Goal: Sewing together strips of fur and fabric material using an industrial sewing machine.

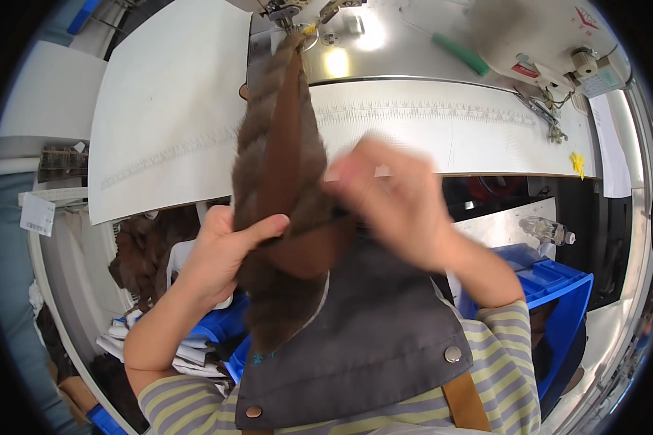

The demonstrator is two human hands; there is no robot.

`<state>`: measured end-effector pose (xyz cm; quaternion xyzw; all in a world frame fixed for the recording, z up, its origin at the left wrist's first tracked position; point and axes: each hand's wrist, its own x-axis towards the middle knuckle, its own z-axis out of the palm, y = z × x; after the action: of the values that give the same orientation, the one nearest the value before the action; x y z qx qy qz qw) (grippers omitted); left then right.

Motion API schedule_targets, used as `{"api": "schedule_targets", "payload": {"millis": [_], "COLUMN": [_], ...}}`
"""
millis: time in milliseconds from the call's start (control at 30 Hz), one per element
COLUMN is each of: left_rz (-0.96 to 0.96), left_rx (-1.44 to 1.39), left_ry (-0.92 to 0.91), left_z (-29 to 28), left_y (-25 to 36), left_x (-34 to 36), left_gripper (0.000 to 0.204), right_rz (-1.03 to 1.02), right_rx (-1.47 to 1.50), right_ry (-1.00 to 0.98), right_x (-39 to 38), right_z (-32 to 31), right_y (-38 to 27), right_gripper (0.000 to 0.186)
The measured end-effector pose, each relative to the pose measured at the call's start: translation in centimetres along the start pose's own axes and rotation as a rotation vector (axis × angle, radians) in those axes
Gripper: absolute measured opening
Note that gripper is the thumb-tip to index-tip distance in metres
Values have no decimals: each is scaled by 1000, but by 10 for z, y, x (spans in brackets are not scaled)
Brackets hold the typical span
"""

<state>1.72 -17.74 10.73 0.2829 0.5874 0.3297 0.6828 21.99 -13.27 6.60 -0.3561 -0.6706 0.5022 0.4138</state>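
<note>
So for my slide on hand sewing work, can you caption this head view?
Both hands, left hand and blurred right hand, hold a brown fur strip leading up to a sewing machine.

a small white paper tag (pixel 37 214) at far left; perhaps red-and-white labels (pixel 527 70) on the machine.

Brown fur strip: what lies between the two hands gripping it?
In the head view, only the brown fur strip itself, its smooth brown backing facing up, spans between the left hand and the blurred right hand.
</note>
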Motion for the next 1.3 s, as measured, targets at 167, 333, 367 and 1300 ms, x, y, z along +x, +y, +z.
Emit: {"api": "schedule_targets", "payload": {"millis": [167,333,367,1300], "left_rz": [13,2,3,546], "left_rx": [-75,9,9,646], "left_ry": [-166,-158,-155,254], "left_z": [3,2,0,-53], "left_y": [27,19,16,7], "left_x": [-13,-12,-12,71], "left_gripper": [17,17,17,33], "right_rz": [657,805,814,673], "right_rx": [601,823,854,763], "right_ry": [-120,-219,-162,-162], "right_x": [80,120,123,-2], "right_z": [-30,-2,3,44], "right_y": [43,58,55,54], "right_gripper": [40,21,21,18]}}
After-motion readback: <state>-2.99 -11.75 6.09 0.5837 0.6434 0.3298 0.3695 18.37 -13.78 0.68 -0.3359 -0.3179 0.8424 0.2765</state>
